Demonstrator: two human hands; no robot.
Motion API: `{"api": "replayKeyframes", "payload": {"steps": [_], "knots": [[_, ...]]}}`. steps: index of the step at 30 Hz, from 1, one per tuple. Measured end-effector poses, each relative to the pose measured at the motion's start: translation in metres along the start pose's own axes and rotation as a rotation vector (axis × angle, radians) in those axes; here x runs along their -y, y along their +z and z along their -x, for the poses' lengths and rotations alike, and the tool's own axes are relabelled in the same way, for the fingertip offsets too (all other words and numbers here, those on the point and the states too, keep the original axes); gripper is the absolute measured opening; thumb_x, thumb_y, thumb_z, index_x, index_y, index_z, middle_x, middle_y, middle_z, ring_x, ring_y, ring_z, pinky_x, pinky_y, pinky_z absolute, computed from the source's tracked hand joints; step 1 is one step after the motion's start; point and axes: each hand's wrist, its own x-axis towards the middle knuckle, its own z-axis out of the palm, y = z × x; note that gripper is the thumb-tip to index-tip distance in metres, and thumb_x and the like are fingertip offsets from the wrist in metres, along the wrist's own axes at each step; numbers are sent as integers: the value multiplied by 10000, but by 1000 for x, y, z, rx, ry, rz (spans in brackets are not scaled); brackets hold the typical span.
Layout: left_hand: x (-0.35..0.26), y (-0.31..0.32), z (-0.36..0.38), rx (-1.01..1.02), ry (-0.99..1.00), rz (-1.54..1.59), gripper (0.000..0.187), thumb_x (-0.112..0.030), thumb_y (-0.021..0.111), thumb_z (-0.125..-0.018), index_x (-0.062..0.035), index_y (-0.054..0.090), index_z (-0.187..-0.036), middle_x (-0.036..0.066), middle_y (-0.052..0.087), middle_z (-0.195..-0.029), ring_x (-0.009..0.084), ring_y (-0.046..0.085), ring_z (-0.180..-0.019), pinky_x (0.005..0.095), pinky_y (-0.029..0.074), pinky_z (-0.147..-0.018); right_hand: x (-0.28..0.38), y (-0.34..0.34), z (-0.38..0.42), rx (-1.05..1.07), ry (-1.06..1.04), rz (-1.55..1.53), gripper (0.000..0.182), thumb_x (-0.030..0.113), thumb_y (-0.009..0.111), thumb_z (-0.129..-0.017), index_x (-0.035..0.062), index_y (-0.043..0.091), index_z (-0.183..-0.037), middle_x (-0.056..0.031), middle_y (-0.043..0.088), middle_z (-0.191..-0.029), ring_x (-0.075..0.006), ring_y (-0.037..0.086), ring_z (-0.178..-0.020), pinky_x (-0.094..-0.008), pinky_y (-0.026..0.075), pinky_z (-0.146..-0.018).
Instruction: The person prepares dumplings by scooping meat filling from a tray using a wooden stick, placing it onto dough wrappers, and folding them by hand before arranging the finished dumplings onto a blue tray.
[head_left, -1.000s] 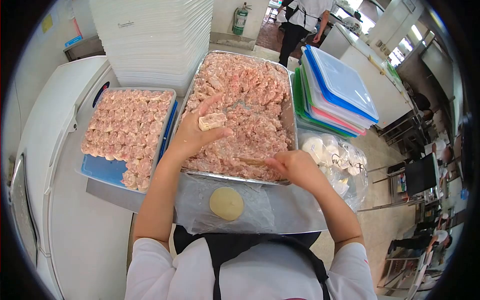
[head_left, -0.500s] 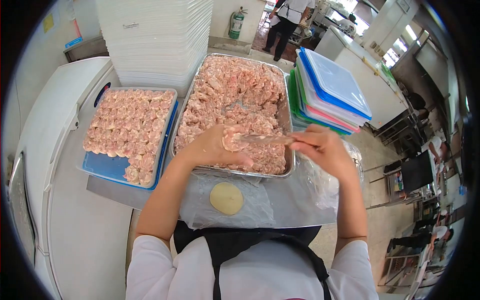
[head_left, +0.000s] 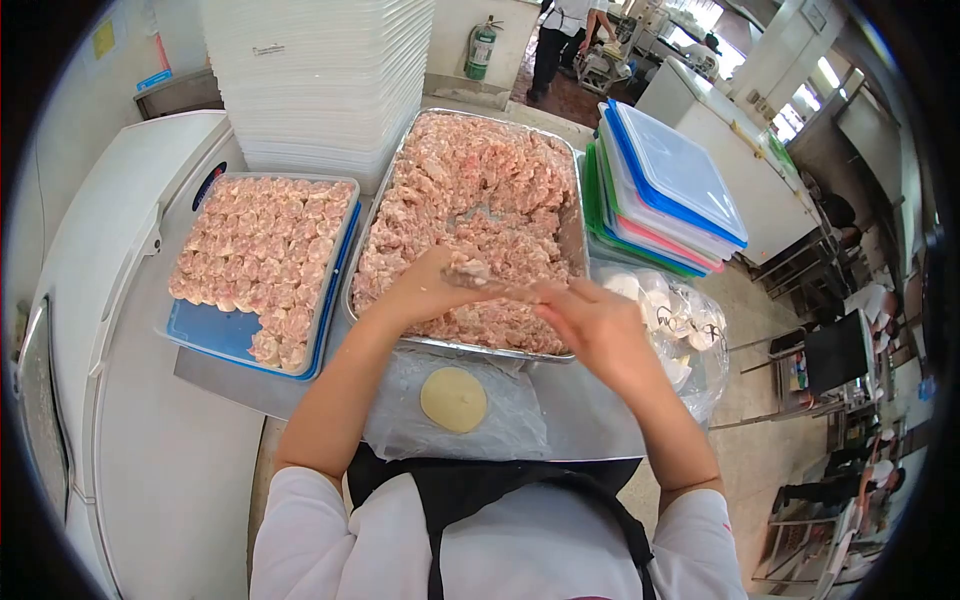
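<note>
My left hand point(head_left: 425, 290) is curled around a dumpling point(head_left: 468, 270) with meat filling, above a big metal tray point(head_left: 583, 250) of ground meat point(head_left: 480, 170). In my right hand point(head_left: 595, 325) is a narrow flat spatula point(head_left: 510, 291), its meat-smeared blade reaching into my left hand against the filling. The hands partly hide both dumpling and spatula. A stack of round pale wrappers point(head_left: 453, 399) lies on a plastic sheet point(head_left: 510, 420) close to my body. To the left, rows of filled dumplings point(head_left: 255, 235) cover most of a blue-lined tray point(head_left: 205, 333).
Behind the trays rises a tall stack of white trays point(head_left: 310, 90). Coloured lids point(head_left: 670, 170) are piled at the right, with a plastic bag of round wrapped items point(head_left: 690, 330) nearer me. A white chest freezer point(head_left: 160, 400) borders the left. Other people work farther back.
My right hand has moved left and down, bringing the spatula farther into my left hand. The plastic bag at the right is now less covered by my arm.
</note>
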Motion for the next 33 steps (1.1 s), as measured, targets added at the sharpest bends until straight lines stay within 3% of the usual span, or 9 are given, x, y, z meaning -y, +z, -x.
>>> {"api": "replayKeyframes", "payload": {"steps": [5, 9, 13, 15, 19, 22, 25, 27, 33], "knots": [[3, -9, 5, 19, 43, -354, 440, -359, 803, -757, -20, 659, -997, 118, 680, -982, 194, 631, -929, 332, 479, -869, -76, 34, 19, 243, 128, 276, 221, 287, 627, -900, 148, 683, -1063, -138, 639, -776, -332, 643, -692, -442, 504, -574], [-21, -10, 11, -1, 308, -194, 388, -282, 839, -721, -40, 659, -965, 114, 686, -1113, 231, 639, -1032, 344, 464, -938, -52, -21, 12, 178, 243, -5, 254, 278, 625, -912, 63, 689, -1033, -178, 644, -791, -338, 647, -755, -423, 492, -644], [-31, -8, 7, -5, 264, -196, 411, -276, 855, -685, -43, 647, -953, 102, 682, -1127, 228, 641, -1021, 342, 462, -944, -20, -36, 3, 181, 264, -436, 274, 239, 626, -926, 18, 676, -1080, -195, 654, -841, -345, 634, -769, -399, 490, -680], [-30, -10, 4, 109, 222, -211, 405, -273, 845, -690, -44, 673, -975, 102, 687, -1083, 213, 641, -981, 336, 478, -900, -16, -4, 3, 109, -43, -456, 283, 206, 620, -936, 2, 662, -1129, -190, 660, -874, -343, 623, -753, -379, 495, -700], [-3, -12, 0, 68, 378, -357, 344, -261, 818, -719, -44, 685, -950, 92, 685, -953, 184, 630, -872, 321, 489, -803, -24, -17, -15, 290, -9, -313, 263, 234, 627, -926, 42, 672, -1100, -152, 648, -839, -340, 629, -752, -416, 494, -663], [-5, -11, 4, -154, 339, -287, 334, -277, 815, -726, -40, 673, -914, 70, 666, -847, 165, 609, -797, 315, 480, -735, 0, -38, -12, 135, 147, 26, 249, 218, 642, -911, 98, 680, -1126, -149, 636, -834, -340, 624, -750, -392, 490, -670], [-17, -15, 4, 84, 119, -216, 451, -331, 789, -742, -14, 666, -1038, 167, 683, -1006, 280, 663, -932, 370, 494, -840, 8, -15, -4, 115, 13, 10, 251, 219, 636, -915, 106, 678, -1135, -144, 624, -813, -343, 612, -719, -398, 479, -631], [-20, -13, 5, 26, 185, -302, 493, -337, 850, -705, -40, 651, -1046, 69, 683, -940, 127, 615, -903, 298, 484, -830, -1, -24, -9, 124, 49, -16, 244, 228, 633, -917, 81, 672, -1108, -145, 625, -812, -355, 620, -731, -422, 483, -632], [-31, -10, 16, -40, 235, -100, 427, -262, 851, -726, -41, 643, -1027, 59, 685, -910, 107, 609, -915, 284, 483, -845, 1, -25, -2, 25, 73, -310, 258, 220, 583, -958, 10, 652, -1092, -207, 651, -910, -388, 641, -832, -419, 506, -712]]}}
